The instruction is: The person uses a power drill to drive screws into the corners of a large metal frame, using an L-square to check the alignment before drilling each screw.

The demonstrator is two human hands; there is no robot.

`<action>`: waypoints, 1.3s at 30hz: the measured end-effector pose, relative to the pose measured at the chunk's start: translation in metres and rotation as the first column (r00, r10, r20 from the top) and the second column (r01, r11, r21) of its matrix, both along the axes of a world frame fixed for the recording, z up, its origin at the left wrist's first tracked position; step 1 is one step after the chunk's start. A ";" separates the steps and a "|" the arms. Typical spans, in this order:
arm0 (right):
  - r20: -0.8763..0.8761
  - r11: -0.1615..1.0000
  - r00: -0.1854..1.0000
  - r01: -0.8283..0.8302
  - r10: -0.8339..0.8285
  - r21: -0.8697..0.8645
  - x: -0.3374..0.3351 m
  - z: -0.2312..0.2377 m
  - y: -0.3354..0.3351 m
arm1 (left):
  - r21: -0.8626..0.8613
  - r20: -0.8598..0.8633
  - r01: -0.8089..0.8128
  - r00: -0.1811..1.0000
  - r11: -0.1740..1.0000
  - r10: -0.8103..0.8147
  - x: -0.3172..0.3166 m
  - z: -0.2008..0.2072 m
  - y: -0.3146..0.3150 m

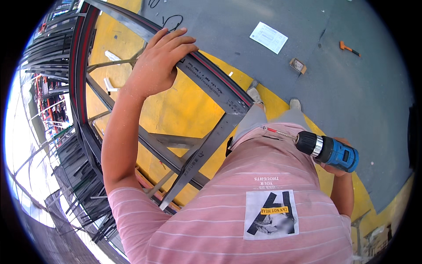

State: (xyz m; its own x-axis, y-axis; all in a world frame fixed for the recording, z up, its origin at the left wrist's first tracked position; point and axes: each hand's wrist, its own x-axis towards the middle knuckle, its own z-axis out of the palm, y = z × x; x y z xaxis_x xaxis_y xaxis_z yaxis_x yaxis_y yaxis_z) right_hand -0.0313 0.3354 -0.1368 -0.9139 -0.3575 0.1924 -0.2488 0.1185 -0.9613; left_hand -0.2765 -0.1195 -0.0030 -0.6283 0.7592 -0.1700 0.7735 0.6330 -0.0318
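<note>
My left hand (pixel 157 66) lies over the upper edge of a dark grey metal window frame (pixel 206 81), its fingers curved across the profile and its thumb mostly hidden. A red line runs along that edge, and printed marks show on the profile's side. In front of my body, my right hand (pixel 337 170) is closed around a blue and black cordless drill (pixel 327 149), which covers most of the fingers. From its chuck a long bit (pixel 280 132), partly red, points left toward the frame's near corner without touching it.
On the grey floor are a white paper sheet (pixel 268 38), a small open box (pixel 298 65) and an orange-headed hammer (pixel 350 48). Yellow floor (pixel 184 110) shows through the frame. Stacks of dark metal profiles (pixel 52 53) stand at the left. My shoes (pixel 295 104) are near the frame's corner.
</note>
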 end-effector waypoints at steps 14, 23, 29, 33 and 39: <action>0.143 0.950 0.942 0.289 -0.305 0.121 0.025 0.007 -0.051 | 0.355 0.077 -0.097 0.994 0.930 0.075 0.021 -0.016 0.018; 0.107 0.969 0.969 0.208 -0.223 0.129 0.021 -0.001 -0.042 | 0.391 0.101 -0.249 0.968 0.886 0.228 0.064 -0.017 0.047; -0.023 0.993 0.995 0.099 -0.101 -0.058 0.006 -0.025 -0.029 | 0.489 0.449 -0.709 0.705 0.509 0.550 0.082 0.020 0.068; -0.010 1.000 1.000 0.013 -0.013 0.005 -0.020 -0.012 -0.012 | 0.532 0.263 -0.826 0.370 0.186 0.891 0.071 0.014 0.076; 0.384 0.832 0.913 -0.319 0.141 0.454 -0.040 0.022 -0.015 | 0.444 0.646 -0.873 0.155 -0.202 0.747 0.052 -0.037 0.066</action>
State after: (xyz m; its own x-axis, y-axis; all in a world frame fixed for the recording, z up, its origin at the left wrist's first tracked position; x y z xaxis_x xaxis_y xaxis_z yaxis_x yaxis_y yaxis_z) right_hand -0.0711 0.3202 -0.1152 -0.7691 -0.5292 -0.3585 -0.0191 0.5797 -0.8146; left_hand -0.2244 -0.0534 -0.0405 -0.8389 -0.5157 -0.1740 -0.4469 0.4702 0.7611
